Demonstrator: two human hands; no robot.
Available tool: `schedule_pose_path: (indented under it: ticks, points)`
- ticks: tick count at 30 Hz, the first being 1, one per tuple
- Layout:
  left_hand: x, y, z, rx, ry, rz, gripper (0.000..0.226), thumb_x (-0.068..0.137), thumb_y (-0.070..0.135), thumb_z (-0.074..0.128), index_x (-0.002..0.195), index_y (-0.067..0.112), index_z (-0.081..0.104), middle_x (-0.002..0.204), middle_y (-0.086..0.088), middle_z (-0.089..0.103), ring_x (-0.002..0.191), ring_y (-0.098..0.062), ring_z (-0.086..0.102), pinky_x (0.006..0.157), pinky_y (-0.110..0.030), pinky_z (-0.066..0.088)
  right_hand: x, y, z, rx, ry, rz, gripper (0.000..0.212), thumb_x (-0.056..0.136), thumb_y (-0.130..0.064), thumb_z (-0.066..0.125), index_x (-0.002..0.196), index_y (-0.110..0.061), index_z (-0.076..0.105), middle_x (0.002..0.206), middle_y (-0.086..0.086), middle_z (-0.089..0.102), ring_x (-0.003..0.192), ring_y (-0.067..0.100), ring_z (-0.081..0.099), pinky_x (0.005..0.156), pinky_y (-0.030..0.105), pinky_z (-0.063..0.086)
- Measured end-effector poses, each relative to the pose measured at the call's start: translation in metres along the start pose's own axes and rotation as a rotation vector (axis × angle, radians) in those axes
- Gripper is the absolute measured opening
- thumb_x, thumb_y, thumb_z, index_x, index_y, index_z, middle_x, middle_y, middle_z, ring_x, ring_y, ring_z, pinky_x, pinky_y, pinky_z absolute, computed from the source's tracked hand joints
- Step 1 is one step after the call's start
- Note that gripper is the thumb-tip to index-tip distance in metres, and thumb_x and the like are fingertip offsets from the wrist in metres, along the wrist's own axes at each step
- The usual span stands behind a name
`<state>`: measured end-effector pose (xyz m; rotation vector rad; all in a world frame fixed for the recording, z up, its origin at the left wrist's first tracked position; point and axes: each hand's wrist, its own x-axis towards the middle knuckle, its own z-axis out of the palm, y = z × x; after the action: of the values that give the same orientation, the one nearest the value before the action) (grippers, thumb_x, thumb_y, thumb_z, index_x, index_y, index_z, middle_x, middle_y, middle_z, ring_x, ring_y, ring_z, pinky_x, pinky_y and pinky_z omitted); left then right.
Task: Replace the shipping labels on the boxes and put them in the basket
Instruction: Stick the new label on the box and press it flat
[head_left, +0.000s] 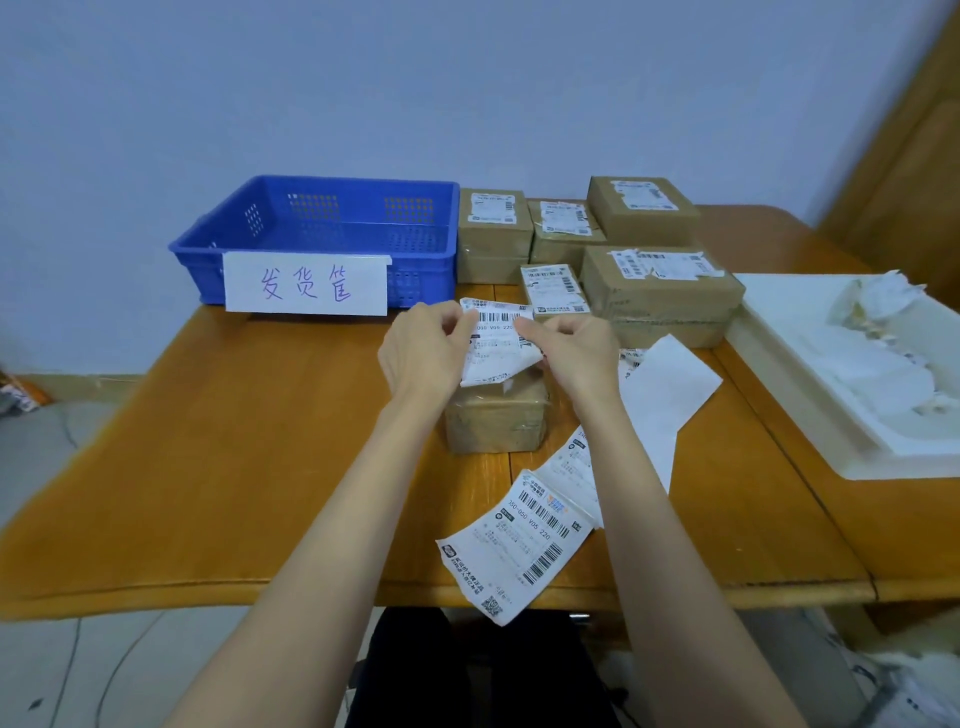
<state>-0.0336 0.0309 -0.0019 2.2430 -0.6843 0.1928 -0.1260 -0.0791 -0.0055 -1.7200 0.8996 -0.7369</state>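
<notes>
A white shipping label (493, 343) with barcodes hangs above a small brown box (493, 421) at the table's middle. My left hand (426, 348) pinches the label's left edge. My right hand (571, 353) pinches its right side, where a corner curls away. The blue basket (317, 208) stands at the back left with a white handwritten sign on its front. Several taped cardboard boxes (654, 280) with labels stand to the right of the basket.
A strip of printed labels (524, 540) lies at the table's front edge, partly over it. A blank white backing sheet (665, 395) lies to the right of the small box. A white tray (852, 374) with crumpled paper sits at the right.
</notes>
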Motion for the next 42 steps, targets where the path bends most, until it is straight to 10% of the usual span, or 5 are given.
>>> schedule_pose_path:
  ticks: [10, 24, 42]
  points:
    - [0.005, -0.005, 0.006, -0.042, 0.024, -0.039, 0.03, 0.098, 0.043, 0.058, 0.112, 0.023, 0.074, 0.103, 0.003, 0.048, 0.092, -0.01, 0.047, 0.056, -0.017, 0.026, -0.002, -0.003, 0.005, -0.124, 0.067, -0.058, 0.028, 0.086, -0.039, 0.071, 0.068, -0.019, 0.064, 0.072, -0.008, 0.066, 0.067, 0.0, 0.058, 0.055, 0.018, 0.036]
    - [0.005, -0.013, 0.017, -0.141, 0.08, -0.074, 0.03, 0.098, 0.041, 0.058, 0.11, 0.019, 0.074, 0.115, 0.003, 0.056, 0.104, -0.013, 0.055, 0.07, -0.022, 0.035, 0.002, 0.001, 0.006, -0.1, 0.026, -0.011, 0.032, 0.066, -0.043, 0.086, 0.075, -0.021, 0.065, 0.081, -0.005, 0.07, 0.082, 0.012, 0.067, 0.074, 0.03, 0.054]
    - [-0.003, -0.008, 0.02, -0.202, 0.054, -0.021, 0.032, 0.103, 0.035, 0.049, 0.105, 0.013, 0.072, 0.105, -0.003, 0.074, 0.065, -0.004, 0.059, 0.049, -0.008, 0.04, -0.003, -0.014, 0.009, 0.247, -0.079, 0.02, 0.018, 0.084, -0.019, 0.075, 0.076, -0.01, 0.062, 0.081, 0.006, 0.074, 0.079, 0.016, 0.073, 0.079, 0.038, 0.06]
